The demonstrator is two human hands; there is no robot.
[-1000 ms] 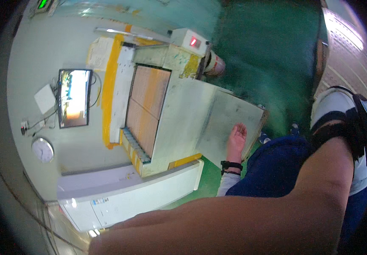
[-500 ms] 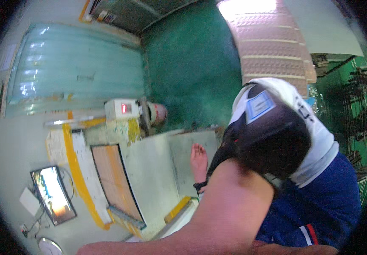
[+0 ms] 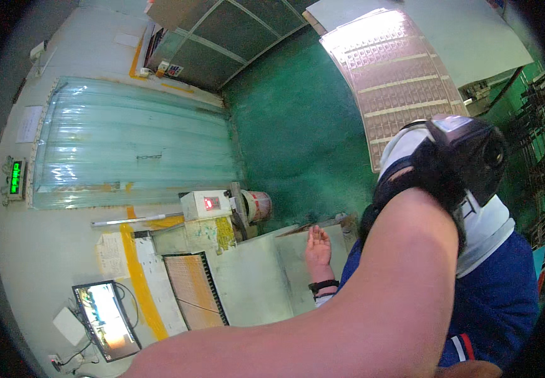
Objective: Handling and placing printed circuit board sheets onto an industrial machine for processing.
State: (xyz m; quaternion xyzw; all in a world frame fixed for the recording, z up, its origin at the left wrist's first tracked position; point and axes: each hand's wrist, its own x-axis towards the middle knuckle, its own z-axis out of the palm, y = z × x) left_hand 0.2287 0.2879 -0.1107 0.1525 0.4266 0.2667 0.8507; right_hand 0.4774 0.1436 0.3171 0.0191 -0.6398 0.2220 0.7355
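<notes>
Loosely unfolded, palm bare, one hand point(image 3: 319, 249) shows against the pale panel point(image 3: 292, 268) behind it, contact unclear; whether left or right, or what the large bare arm point(image 3: 367, 277) grips, I cannot tell

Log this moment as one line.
left hand: open, palm showing, nothing held | nearest: pale panel, contact unclear | right hand: out of view | wall monitor: lit

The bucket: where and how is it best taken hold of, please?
Probably grip the bucket by its rounded outer wall, coming from the green floor at the picture's right: the white box crowds its left, while its curved right side lies exposed.
</notes>
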